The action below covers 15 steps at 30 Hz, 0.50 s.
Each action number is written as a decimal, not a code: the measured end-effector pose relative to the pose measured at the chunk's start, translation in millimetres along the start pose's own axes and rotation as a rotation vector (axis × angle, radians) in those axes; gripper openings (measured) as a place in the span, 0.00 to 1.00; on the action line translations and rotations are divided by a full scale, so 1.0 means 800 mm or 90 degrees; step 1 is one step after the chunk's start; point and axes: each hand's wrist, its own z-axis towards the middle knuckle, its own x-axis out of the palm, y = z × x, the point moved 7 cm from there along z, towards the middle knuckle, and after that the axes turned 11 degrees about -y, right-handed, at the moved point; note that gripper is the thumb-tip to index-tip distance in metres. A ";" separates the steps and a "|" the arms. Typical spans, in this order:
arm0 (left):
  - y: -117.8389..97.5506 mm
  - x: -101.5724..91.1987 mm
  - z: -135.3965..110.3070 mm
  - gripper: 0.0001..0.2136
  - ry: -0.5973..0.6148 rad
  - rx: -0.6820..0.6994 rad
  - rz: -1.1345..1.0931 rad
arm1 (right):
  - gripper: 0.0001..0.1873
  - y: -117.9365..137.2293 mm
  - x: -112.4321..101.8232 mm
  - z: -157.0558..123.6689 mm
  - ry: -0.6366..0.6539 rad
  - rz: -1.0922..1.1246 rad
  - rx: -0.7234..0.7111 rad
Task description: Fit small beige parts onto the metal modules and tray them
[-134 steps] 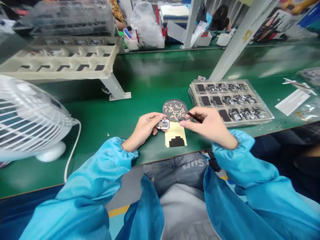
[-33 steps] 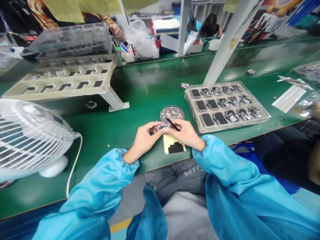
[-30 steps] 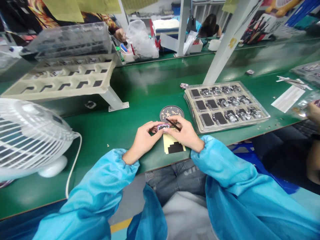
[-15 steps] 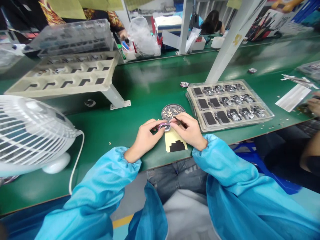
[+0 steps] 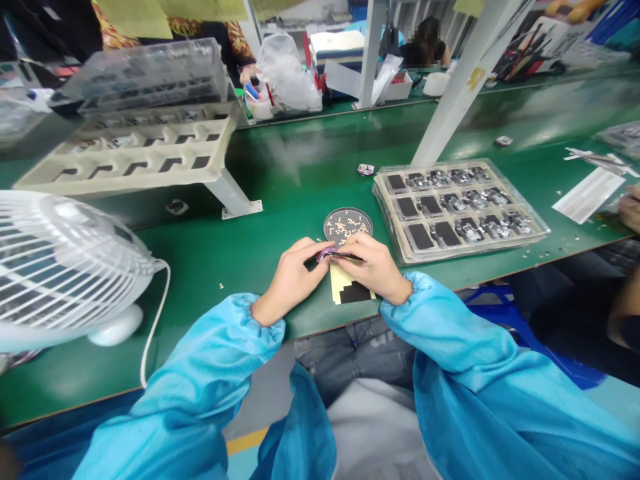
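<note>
My left hand (image 5: 293,277) pinches a small metal part (image 5: 326,252) just above the green bench. My right hand (image 5: 373,267) is closed on dark tweezers (image 5: 347,255), whose tips lie against that part. Both hands meet over a yellow sheet with black stepped pieces (image 5: 350,290). A round perforated dish with small tan pieces (image 5: 348,224) sits just behind my fingers. To the right lies a clear tray (image 5: 540,230) holding black pads and metal parts in rows.
A white desk fan (image 5: 60,267) with its cable stands at the left. A beige slotted rack (image 5: 120,157) sits raised at the back left. A white post (image 5: 453,90) rises behind the tray. White strips (image 5: 587,193) and another person's hand (image 5: 631,207) are at the right edge.
My right hand came down from the round dish with the tweezers and closed in on the part held by my left hand. The tweezers now lie flatter against the part.
</note>
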 end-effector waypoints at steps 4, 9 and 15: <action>0.014 -0.002 0.004 0.12 -0.010 -0.069 0.002 | 0.05 -0.002 0.004 0.007 0.055 -0.011 0.022; 0.052 -0.018 0.011 0.14 -0.087 -0.197 -0.020 | 0.09 -0.032 -0.008 0.029 0.045 -0.262 0.171; 0.101 -0.043 0.047 0.13 -0.122 -0.170 0.066 | 0.09 -0.033 -0.015 0.028 0.003 -0.252 0.147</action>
